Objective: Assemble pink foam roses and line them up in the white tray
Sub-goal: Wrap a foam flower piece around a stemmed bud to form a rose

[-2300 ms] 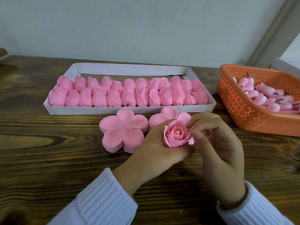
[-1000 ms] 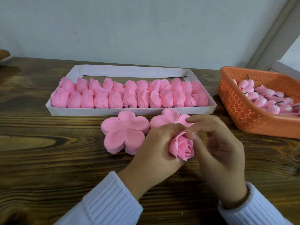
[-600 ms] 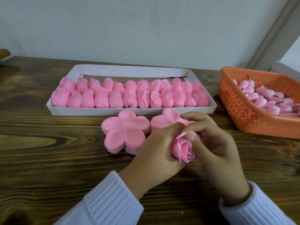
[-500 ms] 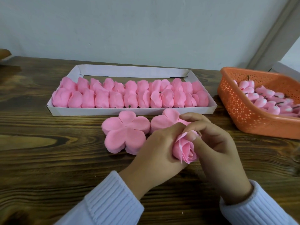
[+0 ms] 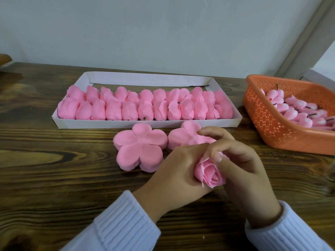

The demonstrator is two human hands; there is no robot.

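A pink foam rose [image 5: 210,172] is held between both hands just above the wooden table, its open face turned toward me. My left hand [image 5: 178,169] grips it from the left side. My right hand [image 5: 241,163] curls over its top, fingertips pinching the outer petals. Behind the hands lie two stacks of flat five-lobed pink petal pieces: the left stack [image 5: 140,150] in full view, the right stack [image 5: 186,135] partly hidden by my fingers. The white tray [image 5: 145,124] farther back holds two rows of finished roses [image 5: 145,105].
An orange perforated basket [image 5: 272,124] at the right holds several pink rose buds [image 5: 297,113] with dark stems. The wall stands close behind the tray. The dark wooden table [image 5: 54,169] stretches to the left of the hands.
The rose has been tipped from facing up to facing me and has dropped a little lower. My right fingers have shifted over its top while the left hand kept its grip.
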